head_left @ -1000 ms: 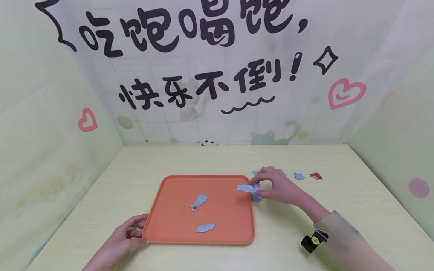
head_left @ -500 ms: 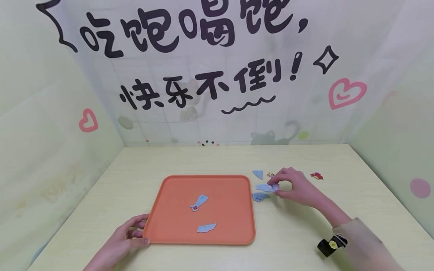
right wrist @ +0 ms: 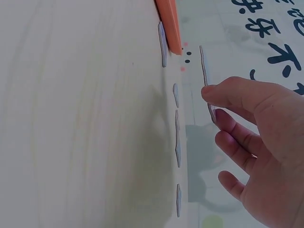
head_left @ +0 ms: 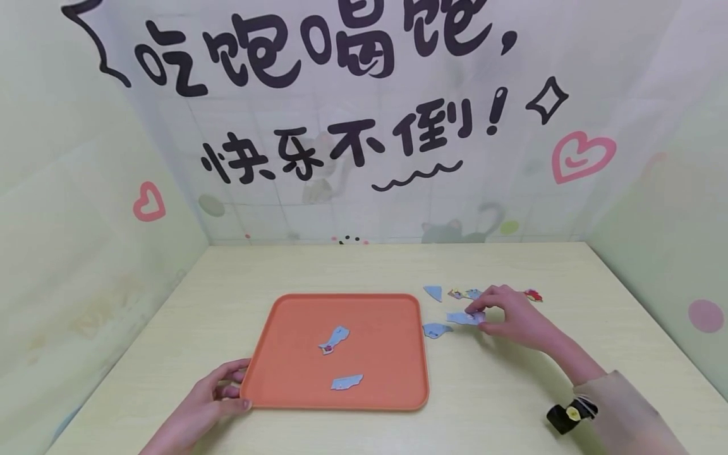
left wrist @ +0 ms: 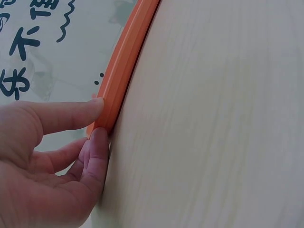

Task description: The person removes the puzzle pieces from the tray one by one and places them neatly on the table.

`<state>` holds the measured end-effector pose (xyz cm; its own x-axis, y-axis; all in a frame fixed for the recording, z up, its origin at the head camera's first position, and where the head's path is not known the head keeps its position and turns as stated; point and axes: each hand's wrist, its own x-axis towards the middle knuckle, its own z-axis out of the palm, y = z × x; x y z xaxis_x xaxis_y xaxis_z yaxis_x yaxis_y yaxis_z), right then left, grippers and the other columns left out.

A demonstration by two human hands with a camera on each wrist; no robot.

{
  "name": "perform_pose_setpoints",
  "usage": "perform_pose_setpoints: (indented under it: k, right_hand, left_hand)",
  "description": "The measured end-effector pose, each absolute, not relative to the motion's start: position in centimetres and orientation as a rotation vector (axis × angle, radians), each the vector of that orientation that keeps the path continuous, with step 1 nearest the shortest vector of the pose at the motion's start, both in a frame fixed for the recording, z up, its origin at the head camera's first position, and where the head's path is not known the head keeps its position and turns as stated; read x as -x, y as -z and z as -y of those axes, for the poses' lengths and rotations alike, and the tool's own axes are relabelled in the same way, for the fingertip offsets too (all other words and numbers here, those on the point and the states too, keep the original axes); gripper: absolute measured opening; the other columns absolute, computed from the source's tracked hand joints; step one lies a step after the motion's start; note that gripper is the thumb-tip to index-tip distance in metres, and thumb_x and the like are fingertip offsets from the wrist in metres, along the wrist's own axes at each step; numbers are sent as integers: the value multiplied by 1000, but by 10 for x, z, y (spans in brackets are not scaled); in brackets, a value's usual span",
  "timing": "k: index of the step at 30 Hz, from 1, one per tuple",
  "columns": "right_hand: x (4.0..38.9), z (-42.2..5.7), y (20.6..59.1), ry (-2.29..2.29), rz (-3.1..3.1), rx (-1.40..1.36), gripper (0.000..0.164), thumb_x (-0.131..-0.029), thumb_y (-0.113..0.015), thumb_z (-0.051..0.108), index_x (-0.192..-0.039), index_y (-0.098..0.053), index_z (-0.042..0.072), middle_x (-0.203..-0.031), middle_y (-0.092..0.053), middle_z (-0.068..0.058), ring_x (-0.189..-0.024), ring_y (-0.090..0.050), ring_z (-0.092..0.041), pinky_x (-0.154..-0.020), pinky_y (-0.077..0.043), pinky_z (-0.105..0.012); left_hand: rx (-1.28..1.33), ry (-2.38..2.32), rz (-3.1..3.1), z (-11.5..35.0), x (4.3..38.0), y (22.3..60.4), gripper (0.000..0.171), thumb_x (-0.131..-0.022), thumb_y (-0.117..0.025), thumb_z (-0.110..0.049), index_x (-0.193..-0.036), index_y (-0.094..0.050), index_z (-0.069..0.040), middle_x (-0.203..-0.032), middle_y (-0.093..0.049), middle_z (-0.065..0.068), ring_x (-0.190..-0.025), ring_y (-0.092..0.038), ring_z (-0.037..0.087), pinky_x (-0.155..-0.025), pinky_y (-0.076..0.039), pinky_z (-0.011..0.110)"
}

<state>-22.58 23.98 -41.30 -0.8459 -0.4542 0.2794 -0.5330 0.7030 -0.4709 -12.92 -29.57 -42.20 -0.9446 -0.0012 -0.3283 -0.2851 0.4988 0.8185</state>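
Observation:
My right hand (head_left: 514,322) pinches a light-blue puzzle piece (head_left: 457,318) between thumb and fingers. In the right wrist view this piece (right wrist: 204,69) is clear of the table, seen edge-on. At the front left corner of the orange tray (head_left: 341,408), my left hand (head_left: 210,398) grips the edge, thumb on the rim (left wrist: 108,104) and fingers against the outside. Inside the tray lie a narrow blue puzzle piece with a reddish print (head_left: 337,337) and a blue strip-like piece (head_left: 347,382).
Right of the tray, a blue piece (head_left: 436,330) lies against its side. Farther back are a blue triangular piece (head_left: 433,292), two small printed pieces (head_left: 457,294) and a red piece (head_left: 533,295), partly behind my hand. A lettered white backdrop (head_left: 318,208) rises behind the table.
My right hand has carried the pinched puzzle piece rightward, from over the tray's right rim to over the table. The left hand and tray stay in place.

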Motion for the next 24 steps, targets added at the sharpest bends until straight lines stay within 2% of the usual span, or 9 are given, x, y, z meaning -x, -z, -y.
perform_pose_setpoints:
  k: [12,19,24]
  right_hand:
    - [225,-250,419,-833,2859,-760,27,-79,-78,6,-102,-76,20,-98,-69,9,-97,-57,-16,-85,-45,-36]
    - [225,-254,421,-883,2940,-741,26,-79,-79,9,-103,-76,20,-99,-66,6,-93,-53,-13,-81,-42,-28]
    - [226,-256,424,-892,2946,-767,25,-80,-78,10,-104,-76,19,-101,-67,6,-94,-54,-12,-83,-44,-28]
  left_hand:
    - [252,-1405,-2465,295,130,421,81,-80,-75,-4,-150,-36,-3,-130,-48,14,-101,-53,19,-78,-45,27]
    - [248,-1412,-2466,295,130,422,80,-79,-75,-2,-150,-36,-3,-129,-49,14,-100,-53,19,-77,-45,27]
    - [247,-1417,-2462,296,129,422,81,-79,-75,-2,-150,-36,-3,-129,-48,14,-100,-53,19,-77,-45,27]
